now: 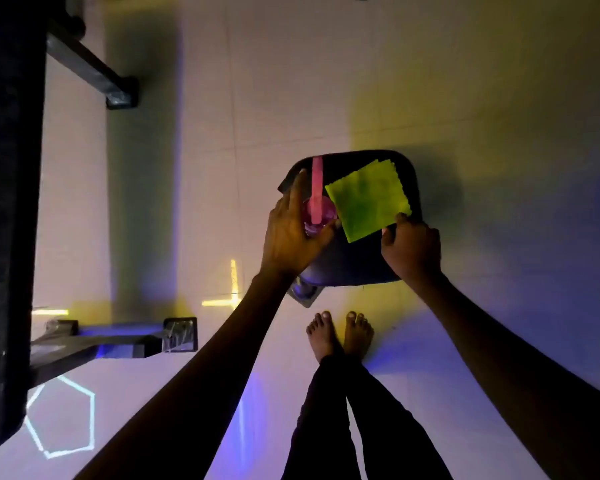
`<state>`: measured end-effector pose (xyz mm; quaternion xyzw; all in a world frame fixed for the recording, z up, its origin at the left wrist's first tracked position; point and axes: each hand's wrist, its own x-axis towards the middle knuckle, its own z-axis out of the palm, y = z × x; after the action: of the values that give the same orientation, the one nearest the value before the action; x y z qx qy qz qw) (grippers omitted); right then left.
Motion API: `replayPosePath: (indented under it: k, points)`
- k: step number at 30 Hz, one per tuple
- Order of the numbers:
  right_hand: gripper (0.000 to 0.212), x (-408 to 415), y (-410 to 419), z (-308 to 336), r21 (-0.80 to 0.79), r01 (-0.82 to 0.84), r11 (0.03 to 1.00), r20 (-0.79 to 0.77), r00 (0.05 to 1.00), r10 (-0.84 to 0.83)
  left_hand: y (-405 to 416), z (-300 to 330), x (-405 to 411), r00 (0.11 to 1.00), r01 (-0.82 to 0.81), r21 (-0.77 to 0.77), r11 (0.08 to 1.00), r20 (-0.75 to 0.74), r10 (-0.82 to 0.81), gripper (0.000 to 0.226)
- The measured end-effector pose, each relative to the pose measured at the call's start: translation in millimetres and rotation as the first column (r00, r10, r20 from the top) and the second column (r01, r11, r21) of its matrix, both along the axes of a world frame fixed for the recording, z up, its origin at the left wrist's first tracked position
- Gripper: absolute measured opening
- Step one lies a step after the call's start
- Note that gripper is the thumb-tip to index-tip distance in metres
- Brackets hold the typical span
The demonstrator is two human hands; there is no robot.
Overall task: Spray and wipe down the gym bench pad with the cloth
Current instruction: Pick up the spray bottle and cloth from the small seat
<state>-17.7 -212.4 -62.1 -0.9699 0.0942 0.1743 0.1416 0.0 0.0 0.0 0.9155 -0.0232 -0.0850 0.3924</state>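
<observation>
Left hand (291, 233) curls its fingers round the pink spray bottle (317, 209) standing on the stool (409, 174). Right hand (411, 247) pinches the corner of the flat, square yellow-green cloth (368, 200).

Cloth (368, 199): yellow-green fabric, matt, soft-looking, pinked zigzag edges. Spray bottle (317, 209): pink translucent plastic, slight sheen. Stool seat (354, 265): dark, smooth, matt, material unclear. Bench pad (7, 202): black, matt, finely grained upholstery. Bench frame (90, 69): dark metal bars, dull sheen, foot wrapped in clear shiny film. Floor (326, 81): pale tiles, glossy, reflecting coloured light.
</observation>
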Motion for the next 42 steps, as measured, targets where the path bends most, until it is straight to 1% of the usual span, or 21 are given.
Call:
replayPosePath:
  k: [2, 4, 6, 9, 11, 14, 15, 16, 18, 22, 26, 28, 34, 36, 38, 42]
  points:
    - [0.032, 9, 2, -18, 0.032, 0.153, 0.988, -0.04, 0.988, -0.152, -4, -11, 10, 0.997, -0.062, -0.046, 0.997, 0.033, 0.063, 0.096]
    - [0.034, 14, 8, -28, 0.074, 0.327, 0.942, -0.09, 0.943, -0.32, -9, -15, 18, 0.993, -0.092, -0.068, 0.993, 0.061, 0.097, 0.095]
    - [0.038, 21, 16, -34, 0.119, 0.479, 0.87, -0.129, 0.876, -0.465, -12, -19, 23, 0.989, -0.104, -0.084, 0.991, 0.098, 0.112, 0.091]
    - [0.041, 33, 20, -43, 0.176, 0.673, 0.718, -0.176, 0.739, -0.65, -15, -21, 29, 0.983, -0.105, -0.076, 0.992, 0.142, 0.115, 0.081]
    - [0.042, 37, 21, -47, 0.201, 0.747, 0.633, -0.233, 0.664, -0.71, -18, -21, 30, 0.98, -0.116, -0.047, 0.992, 0.154, 0.122, 0.071]
    - [0.041, 41, 26, -47, 0.364, 0.806, 0.466, -0.32, 0.578, -0.751, -19, -20, 30, 0.983, -0.129, -0.04, 0.991, 0.129, 0.133, 0.06]
    - [0.041, 43, 29, -43, 0.375, 0.816, 0.44, -0.304, 0.557, -0.773, -17, -19, 28, 0.984, -0.134, -0.059, 0.989, 0.11, 0.14, 0.057]
    - [0.038, 46, 33, -37, 0.356, 0.818, 0.451, -0.262, 0.551, -0.793, -15, -19, 26, 0.985, -0.138, -0.078, 0.987, 0.09, 0.145, 0.056]
    - [0.028, 50, 42, -22, 0.338, 0.791, 0.51, -0.14, 0.578, -0.804, -10, -15, 22, 0.988, -0.147, -0.097, 0.984, 0.033, 0.151, 0.058]
    - [0.027, 49, 52, 12, 0.438, 0.657, 0.614, 0.013, 0.678, -0.735, 3, 1, 12, 0.984, -0.176, -0.116, 0.978, -0.004, 0.177, 0.054]
    - [0.027, 44, 55, 54, 0.487, 0.482, 0.728, 0.079, 0.806, -0.586, 21, 35, 1, 0.98, -0.2, -0.096, 0.975, -0.012, 0.199, 0.063]
    - [0.028, 39, 60, 82, 0.512, 0.382, 0.769, 0.107, 0.86, -0.499, 35, 58, -7, 0.977, -0.211, -0.116, 0.971, -0.013, 0.211, 0.064]
    - [0.03, 30, 95, 163, 0.546, 0.148, 0.824, 0.132, 0.957, -0.259, 87, 129, -32, 0.959, -0.258, -0.184, 0.948, 0.073, 0.275, 0.055]
    - [0.031, 31, 117, 184, 0.547, 0.08, 0.833, 0.159, 0.967, -0.197, 108, 147, -39, 0.948, -0.279, -0.199, 0.939, 0.1, 0.303, 0.051]
    - [0.032, 36, 145, 202, 0.56, 0.02, 0.828, 0.189, 0.97, -0.151, 133, 159, -44, 0.932, -0.327, -0.219, 0.919, 0.088, 0.353, 0.046]
    - [0.035, 57, 213, 223, 0.55, -0.097, 0.829, 0.221, 0.975, -0.033, 195, 172, -47, 0.883, -0.443, -0.205, 0.873, 0.065, 0.464, 0.047]
